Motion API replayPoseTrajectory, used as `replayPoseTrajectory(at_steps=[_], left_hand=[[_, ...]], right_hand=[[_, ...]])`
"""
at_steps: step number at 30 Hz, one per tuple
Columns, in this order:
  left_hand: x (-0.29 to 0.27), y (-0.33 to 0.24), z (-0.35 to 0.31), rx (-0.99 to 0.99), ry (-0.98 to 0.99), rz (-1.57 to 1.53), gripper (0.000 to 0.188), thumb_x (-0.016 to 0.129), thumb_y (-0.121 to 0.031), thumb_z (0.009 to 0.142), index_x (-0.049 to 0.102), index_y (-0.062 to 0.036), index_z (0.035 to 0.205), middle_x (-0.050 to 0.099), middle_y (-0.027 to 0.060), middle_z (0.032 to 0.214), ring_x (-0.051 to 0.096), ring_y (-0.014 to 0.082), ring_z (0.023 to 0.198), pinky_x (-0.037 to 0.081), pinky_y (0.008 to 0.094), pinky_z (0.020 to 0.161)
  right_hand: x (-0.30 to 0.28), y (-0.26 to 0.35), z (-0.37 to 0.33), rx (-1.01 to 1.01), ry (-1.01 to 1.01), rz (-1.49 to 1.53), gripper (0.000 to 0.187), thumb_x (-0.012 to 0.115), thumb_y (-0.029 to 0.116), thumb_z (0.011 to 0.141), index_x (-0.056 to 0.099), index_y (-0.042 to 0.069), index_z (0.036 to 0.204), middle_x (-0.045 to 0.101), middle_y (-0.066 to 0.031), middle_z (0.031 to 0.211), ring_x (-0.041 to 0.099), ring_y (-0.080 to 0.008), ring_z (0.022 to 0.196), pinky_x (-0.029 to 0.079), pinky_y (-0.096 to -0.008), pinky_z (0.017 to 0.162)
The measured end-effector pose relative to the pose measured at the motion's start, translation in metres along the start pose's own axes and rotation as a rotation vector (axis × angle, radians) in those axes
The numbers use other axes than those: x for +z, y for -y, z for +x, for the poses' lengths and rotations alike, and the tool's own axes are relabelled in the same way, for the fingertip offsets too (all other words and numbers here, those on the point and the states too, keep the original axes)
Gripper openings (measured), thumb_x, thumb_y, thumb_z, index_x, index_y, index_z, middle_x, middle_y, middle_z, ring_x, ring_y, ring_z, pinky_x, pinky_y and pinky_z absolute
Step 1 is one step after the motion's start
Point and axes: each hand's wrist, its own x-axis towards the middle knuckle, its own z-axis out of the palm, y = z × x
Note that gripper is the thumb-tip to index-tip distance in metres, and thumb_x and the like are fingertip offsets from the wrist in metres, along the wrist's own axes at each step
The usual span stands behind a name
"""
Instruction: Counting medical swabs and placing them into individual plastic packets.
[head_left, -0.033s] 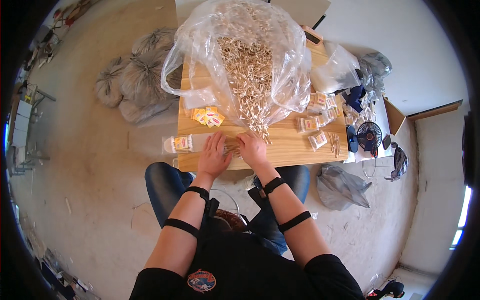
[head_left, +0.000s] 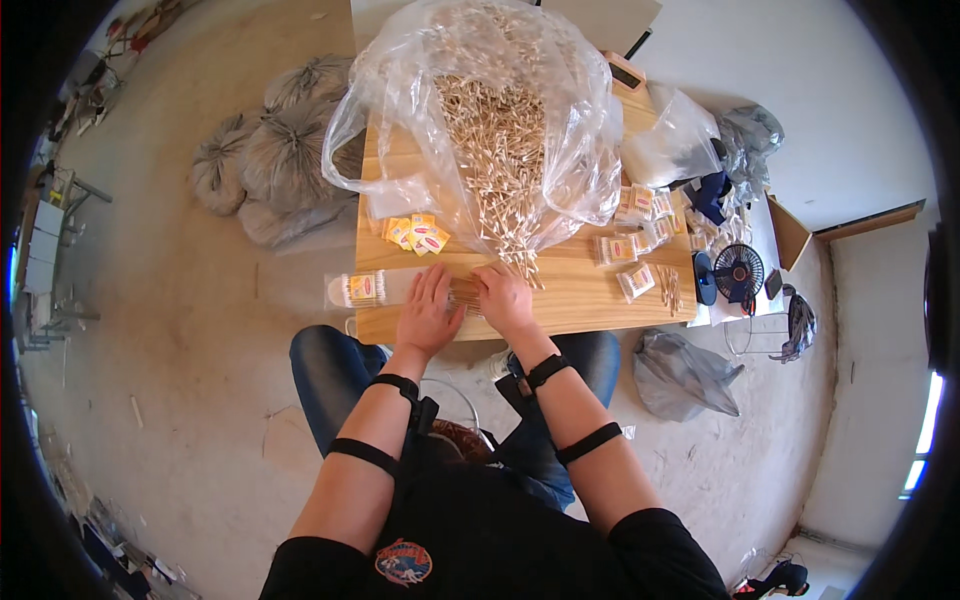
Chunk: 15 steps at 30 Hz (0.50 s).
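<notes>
A small row of cotton swabs (head_left: 464, 296) lies at the table's near edge, between my two hands. My left hand (head_left: 430, 308) rests palm down at the row's left end, fingers stretched out and thumb beside the swabs. At the other end, the fingers of my right hand (head_left: 503, 297) curl over the swab tips; what lies under them is hidden. Left of my left hand is a clear plastic packet of swabs (head_left: 364, 288) with a yellow label. Beyond my hands, loose swabs (head_left: 500, 150) spill from a big clear plastic bag (head_left: 590, 130).
Yellow-and-white cards (head_left: 418, 233) lie behind my left hand. Several filled swab packets (head_left: 634, 281) and a few loose swabs (head_left: 670, 288) sit on the wooden table (head_left: 570, 310) at right. A small fan (head_left: 738, 272) stands further right. Grey sacks (head_left: 285, 155) lie on the floor at left.
</notes>
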Motion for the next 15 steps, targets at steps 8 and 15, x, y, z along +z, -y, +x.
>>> replayPoseTrajectory(at_steps=[8,15], left_hand=[[-0.006,-0.002,-0.003,0.009,0.044,0.096,0.058,0.062,-0.034,0.088,0.048,-0.0026,0.134,0.042,0.0179,0.146,0.036,0.0324,0.138,0.025,0.0477,0.116],[-0.006,0.001,-0.002,0.042,0.097,0.061,0.052,0.062,-0.033,0.087,0.052,-0.0036,0.128,0.044,0.0169,0.142,0.037,0.0322,0.136,0.025,0.0477,0.115]], right_hand=[[-0.03,-0.033,0.026,0.158,-0.042,-0.252,0.015,0.064,0.01,0.081,0.068,0.013,0.095,0.06,-0.0082,0.1,0.06,-0.0311,0.095,0.051,-0.0438,0.076],[-0.039,-0.048,0.033,0.025,-0.151,-0.256,0.008,0.061,0.011,0.082,0.067,0.011,0.087,0.061,-0.0084,0.094,0.061,-0.0298,0.09,0.051,-0.0429,0.074]])
